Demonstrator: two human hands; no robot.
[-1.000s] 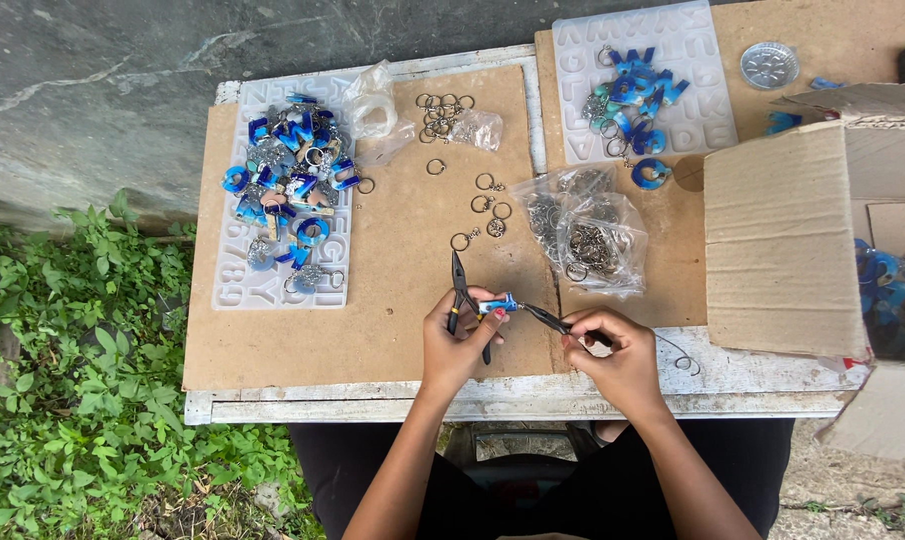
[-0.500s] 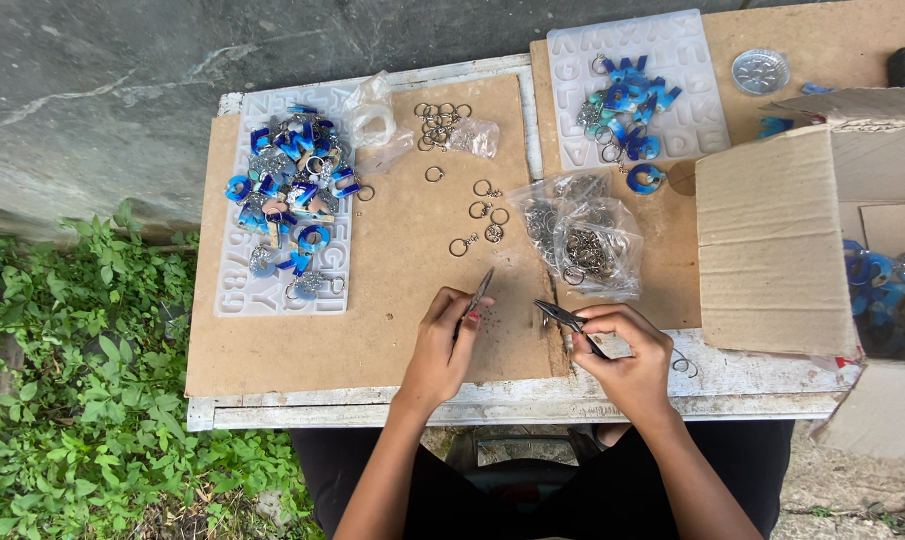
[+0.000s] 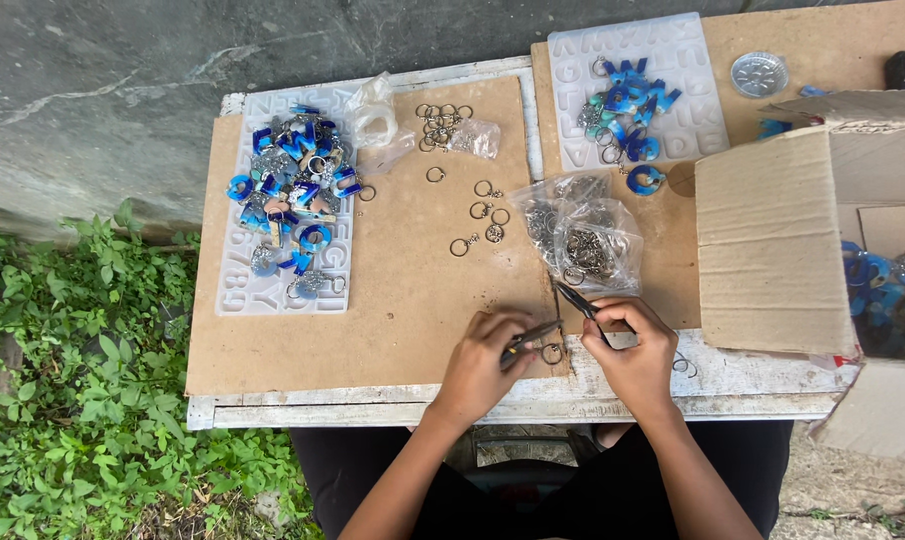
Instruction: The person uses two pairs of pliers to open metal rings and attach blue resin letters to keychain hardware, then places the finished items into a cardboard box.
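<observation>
My left hand (image 3: 483, 365) grips small pliers (image 3: 529, 336) whose tips meet a metal key ring (image 3: 552, 353) on the table (image 3: 393, 300); my right hand (image 3: 635, 352) holds dark pliers (image 3: 577, 299) beside the ring bag (image 3: 583, 235).

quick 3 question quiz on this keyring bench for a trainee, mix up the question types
1. True or false: the left hand and the right hand each hold a pair of pliers.
2. Multiple choice: the metal ring lying between the two hands rests on A) the brown board, B) the grass, C) the inside of the cardboard box.
3. Fill in: the clear bag of metal rings lies just beyond the ____ hand.

Key: 1 true; 2 A, it lies at the near edge of the brown board; 3 right.
</observation>
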